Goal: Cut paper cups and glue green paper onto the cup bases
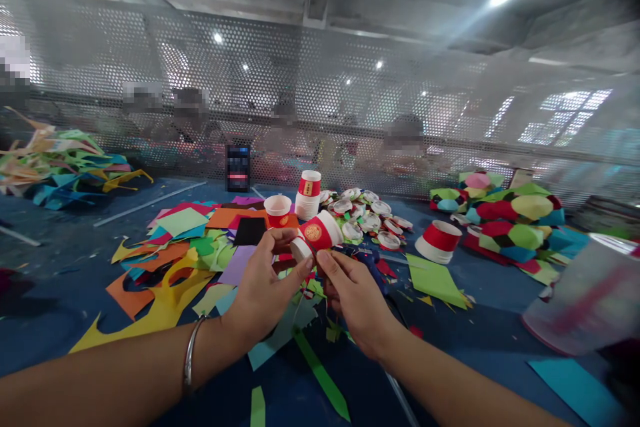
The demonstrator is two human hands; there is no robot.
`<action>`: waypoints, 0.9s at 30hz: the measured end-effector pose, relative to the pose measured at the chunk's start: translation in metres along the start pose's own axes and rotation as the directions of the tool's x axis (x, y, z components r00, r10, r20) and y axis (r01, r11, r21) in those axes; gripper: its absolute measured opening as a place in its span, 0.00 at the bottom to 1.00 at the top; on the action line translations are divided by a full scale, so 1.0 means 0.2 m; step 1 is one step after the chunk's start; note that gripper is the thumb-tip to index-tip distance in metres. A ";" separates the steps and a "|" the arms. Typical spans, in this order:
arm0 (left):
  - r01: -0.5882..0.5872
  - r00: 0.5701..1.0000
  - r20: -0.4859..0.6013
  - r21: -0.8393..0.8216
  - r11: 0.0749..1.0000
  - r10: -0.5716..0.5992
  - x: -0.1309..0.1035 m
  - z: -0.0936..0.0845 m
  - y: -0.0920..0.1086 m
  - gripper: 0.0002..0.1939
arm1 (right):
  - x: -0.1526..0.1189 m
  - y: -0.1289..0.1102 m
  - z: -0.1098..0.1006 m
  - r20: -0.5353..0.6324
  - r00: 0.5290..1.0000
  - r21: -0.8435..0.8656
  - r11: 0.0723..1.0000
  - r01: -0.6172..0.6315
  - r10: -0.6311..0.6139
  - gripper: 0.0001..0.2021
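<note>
A red and white paper cup (320, 232) with a gold round print is held tilted on its side above the table. My left hand (265, 280) grips the white end of the cup between thumb and fingers. My right hand (353, 290) is closed, with its thumb and fingertips pinched at the cup's lower edge; the palm side is hidden. Just behind stand an upright paper cup (278, 220) and a stack of cups (307, 197). Coloured paper scraps (220, 253) lie left of and under my hands.
Right of the cups is a heap of small round white-and-red pieces (370, 215). Farther right are upside-down cups (439, 240), colourful paper shapes (520, 213) and a translucent container (585, 293). A phone (237, 169) stands before the perforated metal screen (270, 67). Cut paper (70, 160) heaps at left.
</note>
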State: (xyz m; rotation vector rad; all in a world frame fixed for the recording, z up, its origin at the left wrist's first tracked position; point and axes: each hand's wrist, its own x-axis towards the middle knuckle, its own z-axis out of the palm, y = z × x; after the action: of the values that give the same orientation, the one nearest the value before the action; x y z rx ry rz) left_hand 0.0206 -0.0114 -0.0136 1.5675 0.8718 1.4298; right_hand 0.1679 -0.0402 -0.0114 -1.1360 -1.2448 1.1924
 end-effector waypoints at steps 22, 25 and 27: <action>0.543 0.838 0.434 -0.597 0.590 -0.332 0.02 -0.06 0.11 0.13 | -0.02 -0.09 -0.11 0.070 0.938 -0.451 0.827 0.334 -0.340 0.13; 0.593 0.806 0.448 -0.610 0.526 -0.388 0.03 -0.06 0.11 0.12 | -0.02 -0.09 -0.12 0.086 0.934 -0.497 0.798 0.341 -0.346 0.12; 0.616 0.788 0.460 -0.609 0.499 -0.410 0.02 -0.06 0.11 0.11 | -0.02 -0.09 -0.12 0.095 0.934 -0.507 0.791 0.344 -0.345 0.12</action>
State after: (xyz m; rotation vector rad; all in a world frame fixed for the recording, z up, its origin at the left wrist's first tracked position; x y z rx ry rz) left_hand 0.0078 -0.0149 0.0088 0.7204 0.4318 0.8998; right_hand 0.1917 -0.0450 0.0060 -1.2131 -1.7503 0.5854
